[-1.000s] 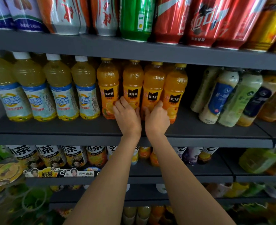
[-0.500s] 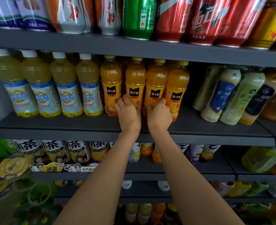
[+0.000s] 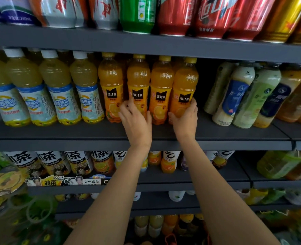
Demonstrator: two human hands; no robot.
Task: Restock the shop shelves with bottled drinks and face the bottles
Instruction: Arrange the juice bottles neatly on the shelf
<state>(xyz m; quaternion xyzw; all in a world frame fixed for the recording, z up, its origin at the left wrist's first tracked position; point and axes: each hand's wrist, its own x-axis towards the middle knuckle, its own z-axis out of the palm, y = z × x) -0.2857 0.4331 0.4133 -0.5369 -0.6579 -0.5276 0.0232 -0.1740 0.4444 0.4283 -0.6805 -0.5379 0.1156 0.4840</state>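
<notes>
Four orange juice bottles (image 3: 149, 89) with yellow caps stand upright, side by side, black labels forward, on the grey shelf (image 3: 57, 133).

Orange bottles (image 3: 161, 89) carry black label patches and yellow caps. Pale yellow bottles (image 3: 56, 89) wear blue-white labels, white caps. Shelf (image 3: 57, 133) is dark grey. Cans (image 3: 215, 16) above: red, green, gold.
</notes>
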